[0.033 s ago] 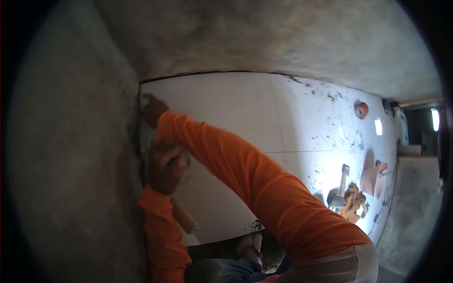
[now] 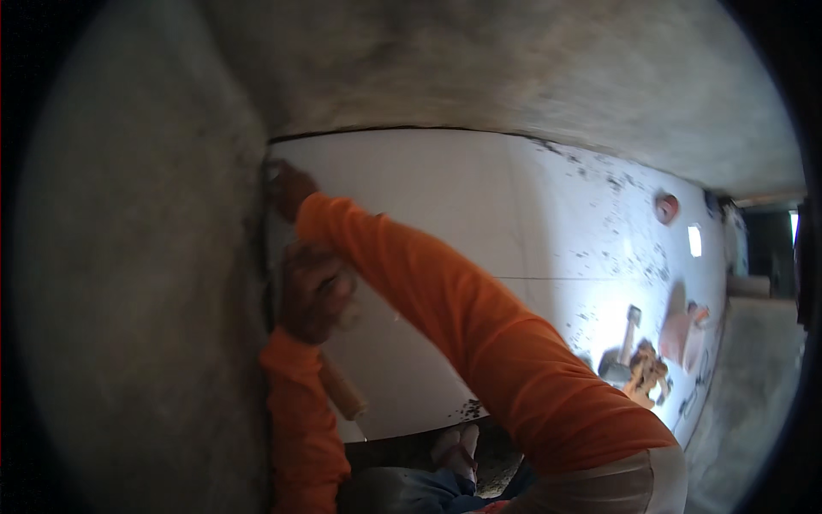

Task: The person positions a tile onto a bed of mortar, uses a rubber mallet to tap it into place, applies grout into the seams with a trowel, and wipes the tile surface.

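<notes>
My right hand (image 2: 293,190) reaches across to the far left corner of a white tiled surface (image 2: 428,184), fingers bent at its edge beside the wall. A small pale spot shows at those fingertips, too indistinct to name. Nearer me, along the same left edge, my left hand (image 2: 313,295) is curled and blurred by motion. What lies inside its fingers is hidden. From beneath that hand, beside the wrist, a round wooden handle or rod (image 2: 344,390) sticks out toward me. The frames do not show whether I hold it or it lies on the tile.
Bare grey walls rise at the left (image 2: 145,257) and far side (image 2: 479,68). To the right lie a hammer (image 2: 629,330), a crumpled tan thing (image 2: 646,377), a flat pinkish tool (image 2: 681,338) and a round reddish object (image 2: 667,208). Dark crumbs (image 2: 612,182) are scattered there.
The whole view has shifted slightly, so things appear a little farther right. Against the tile, both hands have edged slightly toward the far corner.
</notes>
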A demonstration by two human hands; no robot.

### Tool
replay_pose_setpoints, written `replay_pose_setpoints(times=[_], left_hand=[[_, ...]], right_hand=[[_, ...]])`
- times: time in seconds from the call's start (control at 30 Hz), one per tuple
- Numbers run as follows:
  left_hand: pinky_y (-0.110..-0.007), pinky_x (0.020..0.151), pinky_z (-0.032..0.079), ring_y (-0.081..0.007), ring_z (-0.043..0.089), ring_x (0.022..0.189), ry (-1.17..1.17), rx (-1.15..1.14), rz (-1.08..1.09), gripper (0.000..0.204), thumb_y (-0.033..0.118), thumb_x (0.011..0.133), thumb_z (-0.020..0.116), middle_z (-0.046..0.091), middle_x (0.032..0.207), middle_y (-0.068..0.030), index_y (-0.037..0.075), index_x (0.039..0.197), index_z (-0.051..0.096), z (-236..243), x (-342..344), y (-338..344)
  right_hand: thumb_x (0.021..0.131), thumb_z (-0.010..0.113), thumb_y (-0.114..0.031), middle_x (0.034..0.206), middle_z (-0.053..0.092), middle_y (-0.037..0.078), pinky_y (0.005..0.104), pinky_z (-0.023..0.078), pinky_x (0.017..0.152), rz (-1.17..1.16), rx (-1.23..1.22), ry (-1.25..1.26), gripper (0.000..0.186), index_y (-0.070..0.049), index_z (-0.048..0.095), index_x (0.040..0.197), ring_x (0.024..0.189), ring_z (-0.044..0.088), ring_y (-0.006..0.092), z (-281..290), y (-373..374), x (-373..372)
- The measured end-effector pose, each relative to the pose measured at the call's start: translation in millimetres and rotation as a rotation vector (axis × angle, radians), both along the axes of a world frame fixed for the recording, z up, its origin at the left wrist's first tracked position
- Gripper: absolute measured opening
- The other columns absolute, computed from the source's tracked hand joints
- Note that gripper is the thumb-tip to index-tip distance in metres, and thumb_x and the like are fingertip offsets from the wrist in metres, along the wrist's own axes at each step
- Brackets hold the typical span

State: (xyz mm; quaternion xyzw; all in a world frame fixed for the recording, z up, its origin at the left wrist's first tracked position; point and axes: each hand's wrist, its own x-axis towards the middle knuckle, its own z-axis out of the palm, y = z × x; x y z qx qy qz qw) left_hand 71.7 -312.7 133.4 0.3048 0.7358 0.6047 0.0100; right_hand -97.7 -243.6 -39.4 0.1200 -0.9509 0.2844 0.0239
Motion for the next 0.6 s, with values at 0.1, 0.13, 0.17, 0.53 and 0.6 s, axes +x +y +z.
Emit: replay_pose_setpoints(times=[0.1, 0.13, 0.17, 0.53, 0.6], left_hand=[[-0.038, 0.076, 0.033, -0.0262, 0.048, 0.057, 0.300, -0.322, 0.134, 0.032, 0.034, 0.076, 0.050, 0.054, 0.059, -0.0080, 0.007, 0.060, 0.054, -28, 8, -83], [-0.038, 0.076, 0.033, -0.0262, 0.048, 0.057, 0.286, -0.341, 0.149, 0.032, 0.034, 0.076, 0.050, 0.054, 0.059, -0.0080, 0.007, 0.060, 0.054, -26, 12, -79], [-0.038, 0.074, 0.033, -0.0258, 0.048, 0.057, 0.207, -0.352, 0.189, 0.030, 0.033, 0.076, 0.050, 0.054, 0.058, -0.0079, 0.006, 0.061, 0.054, -21, 14, -68], [-0.037, 0.065, 0.033, -0.0261, 0.044, 0.050, 0.139, -0.225, 0.264, 0.024, 0.026, 0.070, 0.048, 0.050, 0.051, -0.0084, 0.006, 0.056, 0.051, -38, 11, -29], [-0.037, 0.065, 0.033, -0.0258, 0.043, 0.049, 0.149, -0.236, 0.243, 0.018, 0.022, 0.066, 0.047, 0.050, 0.052, -0.0079, 0.007, 0.056, 0.049, -42, 12, -32]], right_hand=[[0.081, 0.056, -0.020, 0.095, 0.065, 0.017, 0.0386, 0.048, 0.083, 0.049, -0.377, -0.053, 0.027, -0.010, 0.064, 0.104, 0.089, 0.062, 0.0330, 78, -98, 25], [0.082, 0.054, -0.018, 0.102, 0.061, 0.016, 0.0396, 0.048, 0.083, 0.184, -0.243, -0.098, 0.026, -0.010, 0.063, 0.105, 0.091, 0.061, 0.0326, 87, -86, 29], [0.082, 0.052, -0.017, 0.109, 0.058, 0.014, 0.0405, 0.047, 0.083, 0.307, -0.100, -0.138, 0.026, -0.010, 0.062, 0.105, 0.094, 0.059, 0.0323, 90, -77, 28], [0.081, 0.058, -0.016, 0.102, 0.063, 0.017, 0.0375, 0.049, 0.081, 0.042, -0.383, -0.380, 0.023, -0.001, 0.063, 0.098, 0.094, 0.060, 0.0354, 49, -79, -17], [0.081, 0.058, -0.015, 0.101, 0.063, 0.018, 0.0378, 0.050, 0.079, 0.012, -0.412, -0.427, 0.023, 0.001, 0.063, 0.097, 0.092, 0.060, 0.0351, 48, -86, -23]])
